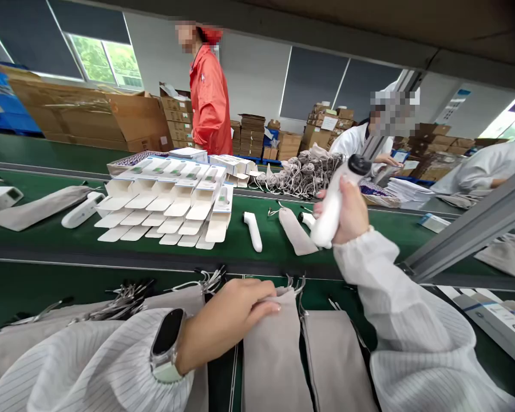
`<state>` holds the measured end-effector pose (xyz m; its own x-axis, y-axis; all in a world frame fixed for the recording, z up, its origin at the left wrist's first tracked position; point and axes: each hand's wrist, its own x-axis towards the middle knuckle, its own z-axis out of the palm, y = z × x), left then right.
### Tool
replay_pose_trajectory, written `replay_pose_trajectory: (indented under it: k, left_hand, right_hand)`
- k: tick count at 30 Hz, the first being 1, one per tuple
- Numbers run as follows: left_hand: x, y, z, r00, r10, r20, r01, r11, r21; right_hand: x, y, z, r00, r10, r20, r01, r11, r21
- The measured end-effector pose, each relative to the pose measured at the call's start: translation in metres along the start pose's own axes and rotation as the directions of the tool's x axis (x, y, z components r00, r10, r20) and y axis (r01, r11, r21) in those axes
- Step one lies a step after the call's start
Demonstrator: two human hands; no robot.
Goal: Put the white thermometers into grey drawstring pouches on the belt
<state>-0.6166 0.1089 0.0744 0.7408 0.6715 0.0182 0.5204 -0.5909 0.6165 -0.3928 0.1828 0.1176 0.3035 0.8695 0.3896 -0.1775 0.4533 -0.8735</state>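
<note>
My right hand (352, 212) is raised over the belt, its fingers wrapped around a white handheld thermometer (329, 214) with a black round head. Low in front of me, my left hand (236, 312) grips the top edge of a grey drawstring pouch (274, 355), thumb and fingers together at its mouth. Beside it lies a second grey pouch (337, 360), flat. On the green belt ahead, another white thermometer (253, 232) lies alone. To its right are a grey pouch (296, 230) and a further thermometer (308, 220), partly hidden behind the one I hold.
Open white boxes (167, 200) stand stacked on the belt. Behind them is a heap of grey pouches (311, 174). More pouches (129, 312) lie at left; a slanted metal post (472, 229) rises at right. A person in red (210, 97) and co-workers in white are across the line.
</note>
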Motion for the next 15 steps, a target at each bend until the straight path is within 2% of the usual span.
replay_pose_trajectory:
  k: [2, 5, 7, 9, 13, 15]
  left_hand:
    - [-0.001, 0.000, -0.004, 0.999, -0.026, 0.032, 0.029, 0.996, -0.089]
    - [0.000, 0.004, -0.008, 0.999, -0.011, 0.052, 0.020, 0.983, -0.185]
    - [0.001, 0.008, -0.010, 0.999, 0.054, 0.001, -0.053, 0.973, -0.224]
    - [0.001, 0.011, -0.010, 0.995, 0.076, -0.059, -0.088, 0.965, -0.245]
    - [0.003, 0.009, -0.012, 0.986, 0.016, -0.164, -0.060, 0.962, -0.266]
    - [0.004, 0.004, -0.015, 0.973, 0.017, -0.232, -0.080, 0.961, -0.264]
  right_hand:
    - [-0.024, 0.003, 0.029, 0.997, 0.038, 0.067, -0.044, 0.996, 0.083]
    - [-0.051, 0.008, 0.048, 0.992, 0.065, 0.105, -0.080, 0.986, 0.146]
    - [-0.059, 0.011, 0.050, 0.992, 0.062, 0.107, -0.083, 0.974, 0.210]
    - [-0.063, 0.015, 0.049, 0.987, 0.109, 0.120, -0.137, 0.957, 0.254]
    - [-0.067, 0.021, 0.050, 0.937, 0.308, 0.164, -0.340, 0.910, 0.238]
    - [-0.071, 0.023, 0.050, 0.899, 0.376, 0.223, -0.419, 0.887, 0.193]
